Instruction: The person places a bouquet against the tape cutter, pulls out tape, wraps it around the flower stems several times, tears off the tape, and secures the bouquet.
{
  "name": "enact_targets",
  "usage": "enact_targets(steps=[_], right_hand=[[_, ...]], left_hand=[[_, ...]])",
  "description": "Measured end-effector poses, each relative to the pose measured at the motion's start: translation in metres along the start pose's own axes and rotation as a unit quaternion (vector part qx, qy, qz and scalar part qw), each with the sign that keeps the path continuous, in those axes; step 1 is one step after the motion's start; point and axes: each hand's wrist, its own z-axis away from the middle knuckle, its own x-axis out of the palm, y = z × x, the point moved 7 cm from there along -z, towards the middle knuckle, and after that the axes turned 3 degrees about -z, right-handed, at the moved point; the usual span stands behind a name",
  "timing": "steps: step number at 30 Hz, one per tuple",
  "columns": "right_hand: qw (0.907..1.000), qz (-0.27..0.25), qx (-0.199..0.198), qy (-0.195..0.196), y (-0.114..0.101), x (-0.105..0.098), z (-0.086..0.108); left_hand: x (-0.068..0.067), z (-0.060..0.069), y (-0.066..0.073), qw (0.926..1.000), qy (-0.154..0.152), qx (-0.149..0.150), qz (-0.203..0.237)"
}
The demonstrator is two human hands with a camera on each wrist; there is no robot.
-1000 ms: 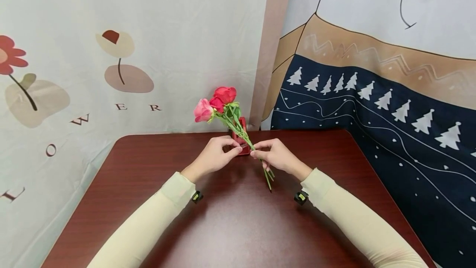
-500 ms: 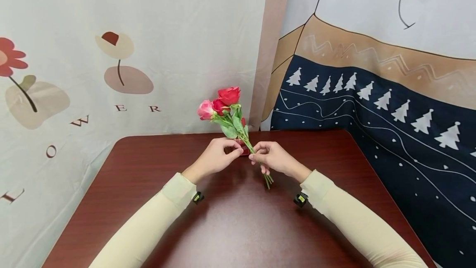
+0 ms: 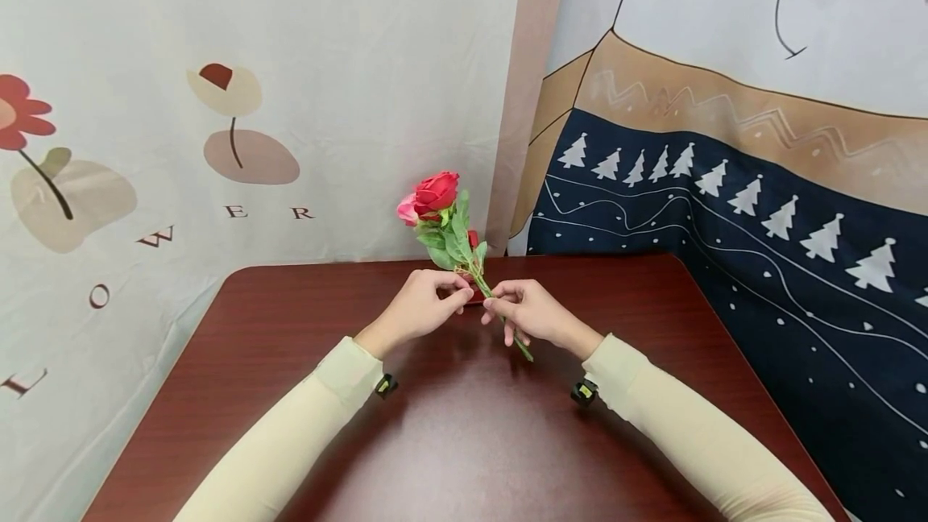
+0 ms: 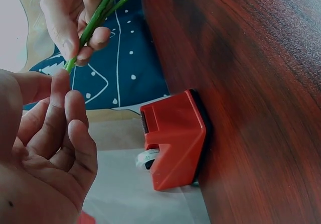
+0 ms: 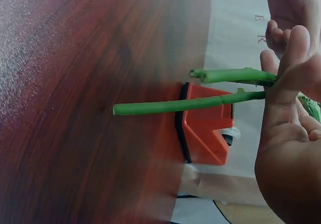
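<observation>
A small bunch of roses, a red rose (image 3: 437,192) in front of a pink one (image 3: 406,210), leans up and left over the table. My right hand (image 3: 535,312) pinches the green stems (image 5: 165,106) between thumb and fingers; their cut ends stick out below it. Beside the stems, my left hand (image 3: 424,302) has its thumb and forefinger tips pressed together, seemingly on a strip of clear tape that is barely visible. Behind both hands stands a red tape dispenser (image 4: 175,138), its tape roll (image 4: 146,158) showing; in the head view the leaves and hands mostly hide it.
The dark red-brown wooden table (image 3: 449,441) runs up to a pale printed curtain (image 3: 362,103) at the back. A navy curtain with white trees (image 3: 725,264) hangs at the right. Both forearms lie over the table in pale sleeves (image 3: 290,433), with black wrist cameras.
The bunch has turned about its stems in my right hand, so the red rose now covers much of the pink one and more leaves face forward. My left hand has barely moved.
</observation>
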Motion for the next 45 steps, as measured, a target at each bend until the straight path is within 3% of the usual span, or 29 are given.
enact_targets(steps=[13, 23, 37, 41, 45], right_hand=[[0.9979, 0.052, 0.000, 0.037, -0.001, 0.010, 0.002], [0.9961, 0.077, -0.013, 0.041, -0.009, 0.018, 0.004], [0.9977, 0.052, -0.019, 0.038, -0.006, 0.012, 0.008], [0.9967, 0.054, -0.030, 0.053, -0.012, 0.004, 0.012], [0.9952, 0.056, -0.028, 0.075, -0.014, -0.010, 0.023]], left_hand=[[0.004, 0.002, 0.001, 0.9997, -0.018, 0.008, 0.013], [0.003, 0.001, 0.001, 0.9999, 0.002, 0.010, 0.010], [-0.006, 0.006, -0.001, 0.9987, 0.024, 0.042, 0.018], [-0.011, 0.010, -0.003, 0.9983, 0.036, 0.043, 0.013], [-0.011, 0.015, -0.007, 0.9988, 0.027, 0.041, 0.004]])
